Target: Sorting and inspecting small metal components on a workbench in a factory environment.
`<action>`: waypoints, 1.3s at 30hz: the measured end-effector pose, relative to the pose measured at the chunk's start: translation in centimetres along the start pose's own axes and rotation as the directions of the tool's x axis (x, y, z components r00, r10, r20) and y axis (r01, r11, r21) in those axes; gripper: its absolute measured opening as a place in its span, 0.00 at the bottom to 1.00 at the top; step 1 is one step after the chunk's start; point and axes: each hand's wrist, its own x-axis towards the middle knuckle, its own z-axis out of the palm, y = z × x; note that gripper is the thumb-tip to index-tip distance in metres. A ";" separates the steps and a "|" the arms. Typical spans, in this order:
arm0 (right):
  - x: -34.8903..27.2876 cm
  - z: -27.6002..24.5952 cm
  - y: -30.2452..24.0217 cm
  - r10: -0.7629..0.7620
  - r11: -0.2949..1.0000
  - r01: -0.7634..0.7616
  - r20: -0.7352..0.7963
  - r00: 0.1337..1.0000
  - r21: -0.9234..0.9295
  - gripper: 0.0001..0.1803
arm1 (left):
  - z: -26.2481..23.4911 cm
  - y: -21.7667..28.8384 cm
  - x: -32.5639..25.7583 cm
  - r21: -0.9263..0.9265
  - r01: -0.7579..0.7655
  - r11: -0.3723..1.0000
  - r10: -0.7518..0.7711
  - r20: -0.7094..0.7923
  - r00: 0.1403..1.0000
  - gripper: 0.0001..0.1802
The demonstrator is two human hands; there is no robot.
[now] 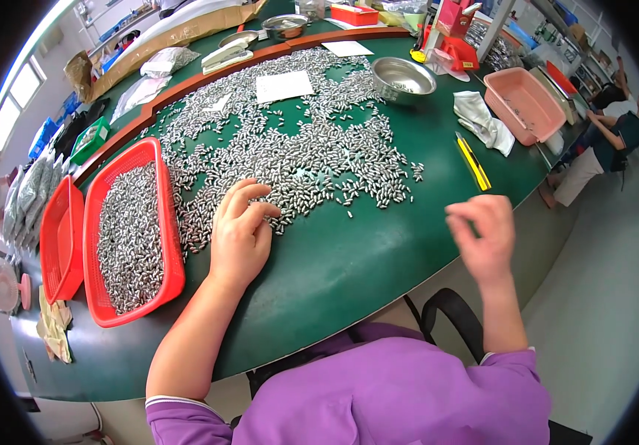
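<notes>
Small silvery oval metal pieces (312,152) lie spread in a loose layer over the green table (379,245). At the near edge of this layer is my left hand (239,233), its bent fingers apart and the fingertips beside the pieces. My right hand (488,236) is raised by the table's right front edge, away from the pieces. Its fingers are curled in toward the thumb; whether something small is between them cannot be seen. Left of my left forearm stands a red plastic basket (173,245), filled with similar pieces.
Beside the basket is another red tray (53,245). A yellow utility knife (473,162), white gloves (482,122) and a pink tub (523,104) are at right. A metal bowl (403,80) and white paper (284,87) stand farther back. People sit at far right.
</notes>
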 end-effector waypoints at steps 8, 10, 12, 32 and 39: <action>-7.5 -10.0 15.4 0.823 0.366 -0.702 -0.140 0.551 -0.611 0.11 | -0.2 0.5 -0.1 -0.007 -0.003 1.000 0.003 0.037 0.999 0.11; -10.3 -9.8 18.0 0.946 0.098 -0.672 -0.142 0.293 -0.734 0.19 | -0.1 0.6 -0.1 0.003 -0.011 1.000 0.011 0.047 0.999 0.11; -16.2 -7.9 21.1 0.558 0.312 -0.574 -0.343 0.755 -0.757 0.22 | 0.0 1.0 0.2 0.017 -0.023 1.000 0.022 0.055 0.998 0.11; 7.6 9.3 -5.5 -0.306 0.934 0.164 0.475 0.825 0.317 0.15 | -0.6 1.4 -0.3 0.108 -0.020 0.994 -0.001 0.192 0.981 0.12; 9.1 15.0 -7.1 -0.397 0.899 0.267 0.391 0.830 0.347 0.05 | 0.1 0.5 -0.3 0.114 0.029 0.993 -0.042 0.113 0.993 0.10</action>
